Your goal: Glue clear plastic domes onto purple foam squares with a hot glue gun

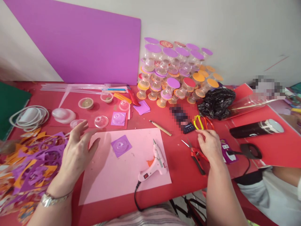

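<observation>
My left hand point(78, 150) hovers over the left edge of a pink sheet point(101, 182), fingers and thumb apart, holding nothing. On the sheet lie a purple square with a clear plastic dome point(121, 145) on it and a white glue gun point(155, 163). My right hand point(210, 145) has its fingers drawn together beside the yellow-handled scissors point(198, 121); what the fingertips pinch, if anything, is hidden. Red-handled snips point(194, 152) lie next to that hand, partly under it. Nearest to my left fingers are a clear lid point(78, 123) and another clear dome point(101, 121).
Stacked clear cups with coloured discs point(172, 83) stand against the wall. Paper scraps point(35, 166) heap at left, near a coiled white cable point(29, 116). A pencil point(161, 128), phone point(182, 119), black bag point(217, 102) and black bottle point(255, 128) lie around. Another person sits at right.
</observation>
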